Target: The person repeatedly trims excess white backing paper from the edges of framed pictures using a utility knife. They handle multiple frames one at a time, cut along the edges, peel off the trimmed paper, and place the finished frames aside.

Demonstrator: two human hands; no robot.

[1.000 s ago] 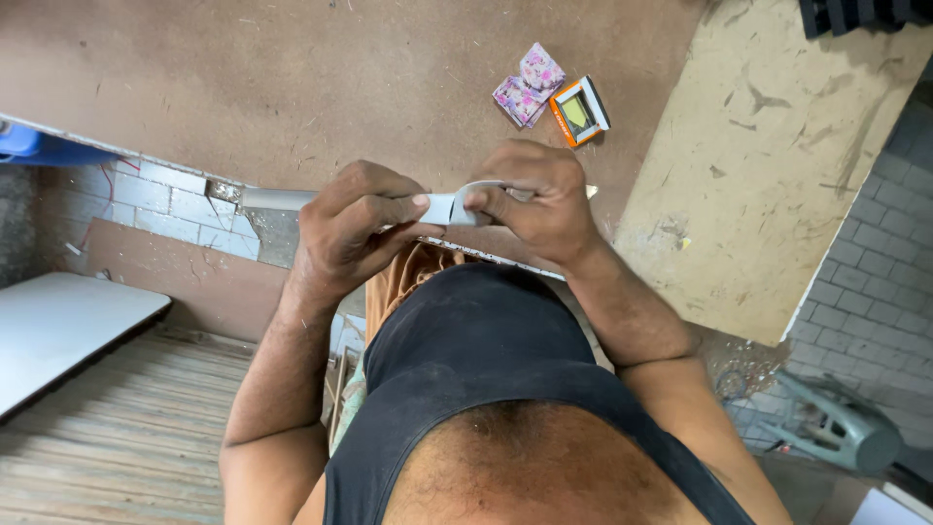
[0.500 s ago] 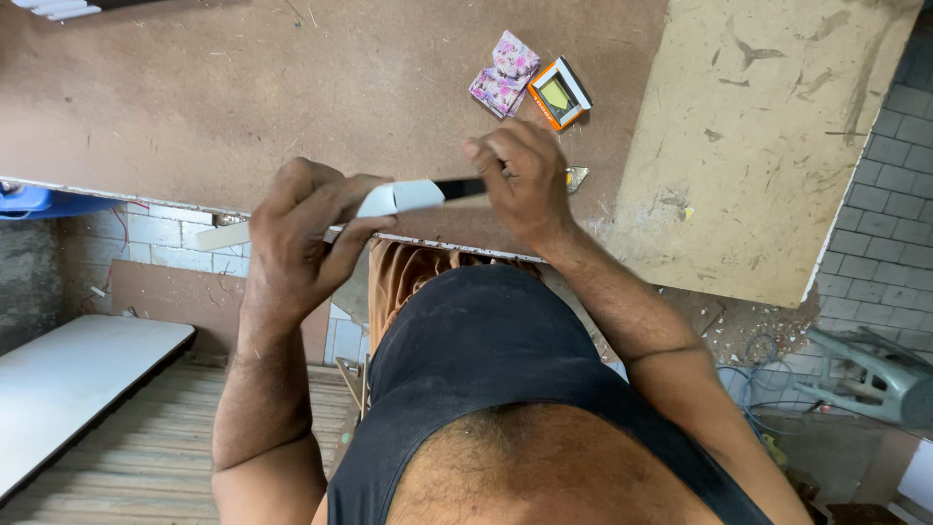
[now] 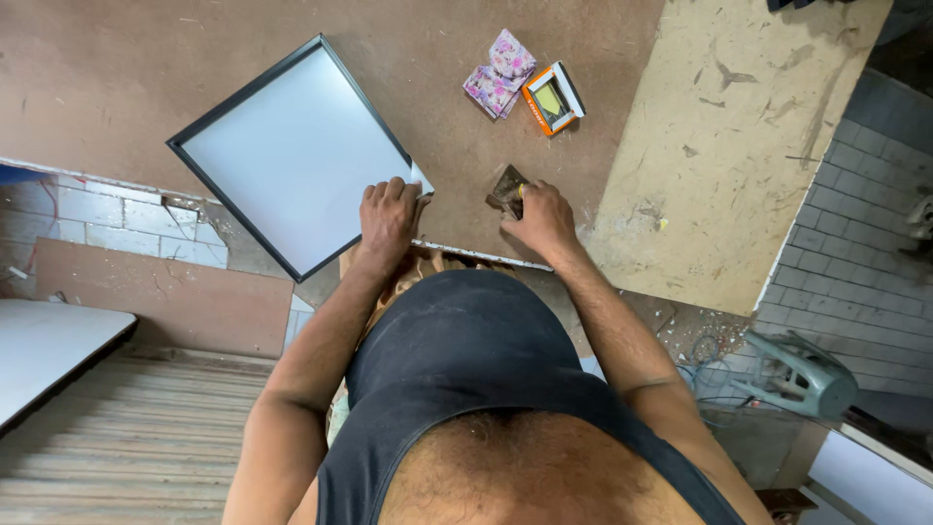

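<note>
A black-framed white panel (image 3: 292,156) lies flat on the brown worktable (image 3: 146,68), one corner hanging over the table's near edge. My left hand (image 3: 389,216) rests on the panel's near right corner, fingers curled over it. My right hand (image 3: 539,216) is at the table's near edge to the right, fingers closed on a small metal scraper (image 3: 507,190) that lies against the tabletop.
A floral pouch (image 3: 499,73) and a small orange box (image 3: 552,97) lie further back on the table. A pale yellow board (image 3: 719,136) adjoins on the right. A grey plastic stool (image 3: 802,374) lies on the tiled floor at right; a white board (image 3: 49,340) at left.
Both hands were raised together holding a pale, flat object with a dark tool against it. Now they are down on the table and apart, and the framed panel has come into view.
</note>
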